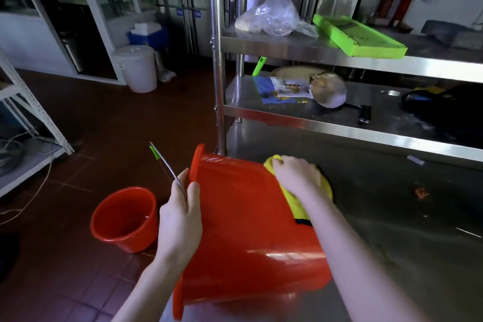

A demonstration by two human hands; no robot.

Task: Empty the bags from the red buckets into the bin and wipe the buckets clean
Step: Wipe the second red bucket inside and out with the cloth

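- Right hand (298,176) lay clamped on a bunched yellow cloth (296,208), pressing it against the outer wall of the red bucket (248,230) near its base.
- Left hand (180,219) was closed on the same bucket just behind the rim, with the wire handle (167,167) running up from between thumb and fingers.
- That bucket lay on its side on the steel bench (392,230), mouth turned left and the rim hanging out past the bench edge.
- A second red bucket (125,219) stood upright on the tiled floor (78,269) below, apart from both hands; no bag showed inside it.
- Risk, as I judged it: the round wall could roll under the cloth's push, and with the rim overhanging, a slack left grip would let it tip to the floor.
- An orange scrap (420,192) lay on the bench nearby; a wide wipe might drag such dirt back onto the bucket.
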